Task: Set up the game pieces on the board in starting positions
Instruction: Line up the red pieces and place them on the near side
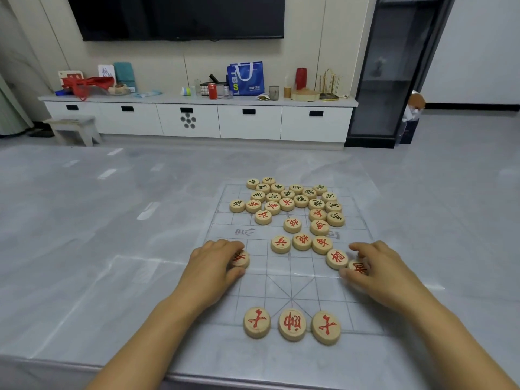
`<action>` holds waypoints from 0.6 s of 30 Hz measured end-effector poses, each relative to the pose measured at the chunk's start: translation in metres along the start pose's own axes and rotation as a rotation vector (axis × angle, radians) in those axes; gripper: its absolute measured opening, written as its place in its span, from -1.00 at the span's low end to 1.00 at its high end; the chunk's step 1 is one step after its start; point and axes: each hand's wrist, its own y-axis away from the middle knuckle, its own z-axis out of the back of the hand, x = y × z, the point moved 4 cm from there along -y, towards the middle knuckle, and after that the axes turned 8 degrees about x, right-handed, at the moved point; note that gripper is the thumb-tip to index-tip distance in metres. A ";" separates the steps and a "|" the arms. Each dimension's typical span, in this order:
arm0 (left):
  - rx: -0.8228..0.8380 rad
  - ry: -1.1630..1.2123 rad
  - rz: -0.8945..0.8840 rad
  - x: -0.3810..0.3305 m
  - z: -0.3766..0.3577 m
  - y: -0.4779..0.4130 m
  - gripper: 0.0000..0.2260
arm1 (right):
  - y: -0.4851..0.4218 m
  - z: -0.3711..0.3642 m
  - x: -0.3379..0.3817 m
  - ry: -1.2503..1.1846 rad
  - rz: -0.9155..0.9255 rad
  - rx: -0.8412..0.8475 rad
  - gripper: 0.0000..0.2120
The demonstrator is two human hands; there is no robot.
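A thin clear board sheet (292, 280) with a printed grid lies on the grey table. Three red-lettered wooden discs (292, 324) stand in a row on its near edge. My left hand (213, 266) grips a red-lettered disc (241, 258) at the board's left side. On the right side, my right hand (374, 268) pinches another red-lettered disc (358, 267), which touches a loose red disc (336, 258). A jumbled heap of red and black lettered discs (287, 202) covers the far half. Three red discs (301, 242) lie loose near the middle.
The grey marble-look table (98, 235) stretches wide to the left and far side, its near edge (84, 367) close to me. Beyond it stands a white cabinet (197, 119) with bags, cans and cups under a wall television.
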 end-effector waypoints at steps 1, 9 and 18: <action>-0.004 0.001 0.006 0.001 0.000 -0.001 -0.63 | -0.002 -0.002 0.002 0.011 -0.001 -0.015 -0.44; -0.113 0.087 0.029 0.006 0.005 -0.002 -0.68 | -0.001 -0.014 0.022 0.065 0.238 0.029 -0.53; 0.132 0.198 -0.394 -0.037 -0.013 0.011 -0.62 | 0.003 -0.015 0.032 -0.052 0.286 0.140 -0.54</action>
